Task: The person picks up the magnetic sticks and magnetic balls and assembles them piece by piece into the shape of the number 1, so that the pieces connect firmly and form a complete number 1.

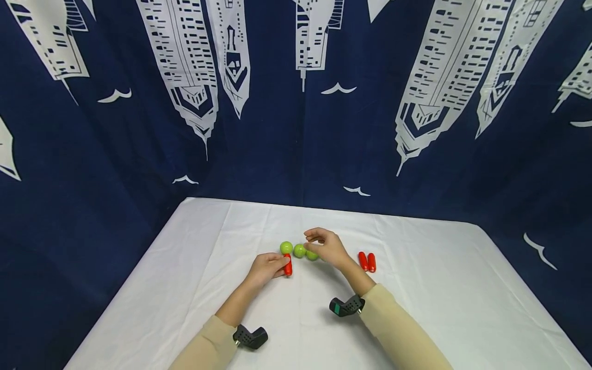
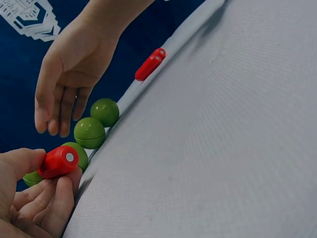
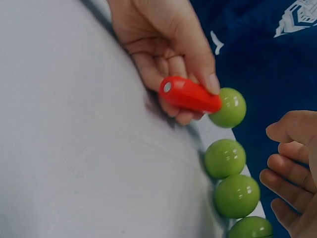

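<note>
My left hand point(image 1: 267, 267) pinches a red rod point(image 1: 288, 265) between thumb and fingers, its rounded end showing a pale round spot point(image 2: 70, 157). A glossy green ball point(image 3: 230, 107) stands right at the rod's far end; whether they touch I cannot tell. Beside it, more green balls point(image 3: 225, 158) line up close together on the cloth. Above these balls hovers my right hand point(image 1: 327, 247), fingers loosely bent and holding nothing, as the right wrist view confirms. Part of the row is hidden behind that hand in the head view.
Two more red rods point(image 1: 372, 262) lie side by side on the white-covered table point(image 1: 416, 303), to the right of my right hand. Behind the table hangs a dark blue curtain point(image 1: 277, 149) printed with white buildings. Both wrists carry black cameras point(image 1: 250, 337).
</note>
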